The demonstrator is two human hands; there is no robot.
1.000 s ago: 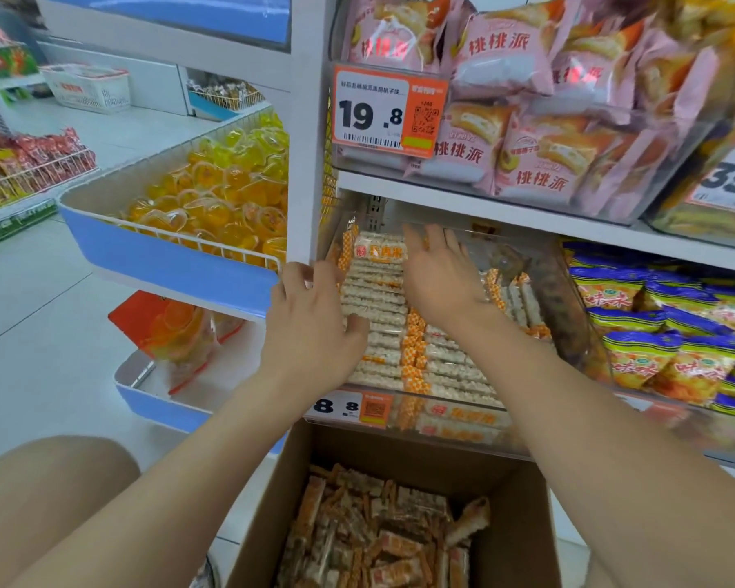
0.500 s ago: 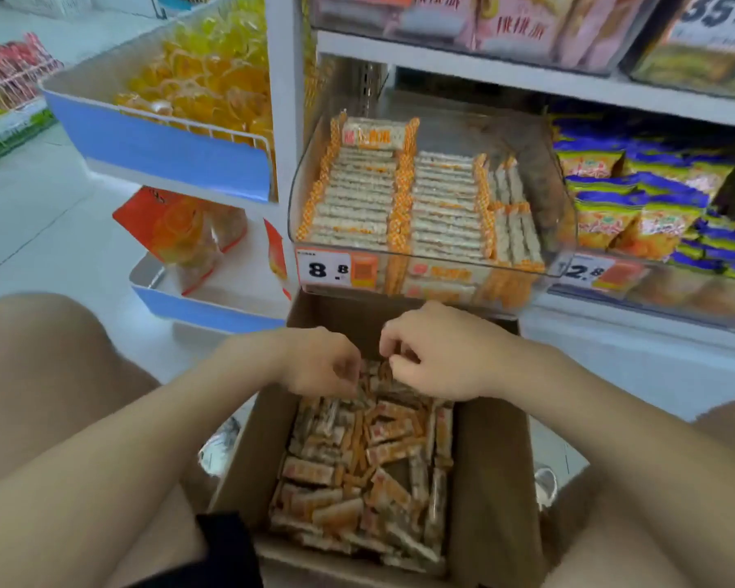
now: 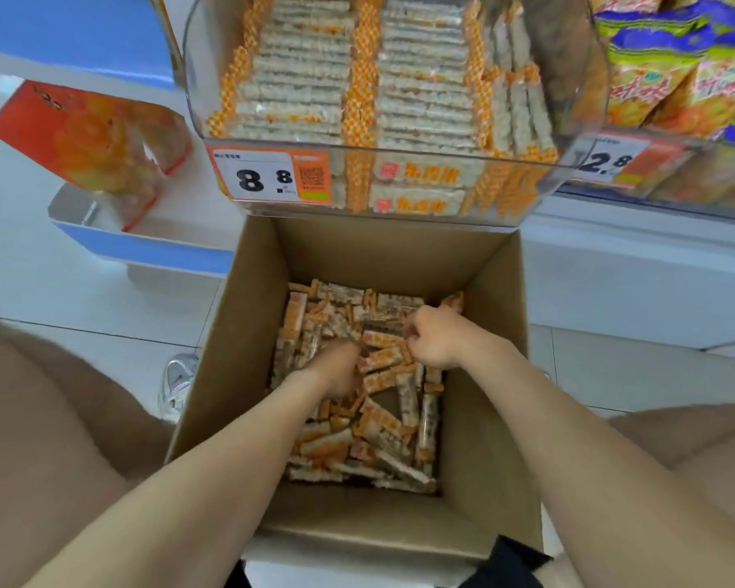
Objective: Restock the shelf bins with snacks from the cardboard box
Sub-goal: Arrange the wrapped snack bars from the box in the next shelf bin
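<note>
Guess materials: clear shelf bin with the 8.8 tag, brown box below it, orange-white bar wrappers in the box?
Clear shelf bin: likely glossy acrylic, transparent with glare.
Brown box: matte cardboard, dull brown walls, folded flap.
Orange-white bar wrappers: probably thin plastic film; shiny, contents show through.

The open cardboard box (image 3: 382, 256) stands on the floor just below the shelf bin, upright, flaps out of the way; its bottom is covered by a loose jumble of orange-and-white wrapped snack bars (image 3: 382, 430) lying at all angles; the clear plastic shelf bin (image 3: 506, 184) above holds the same bars in neat flat rows, a few on edge at its right side.
</note>
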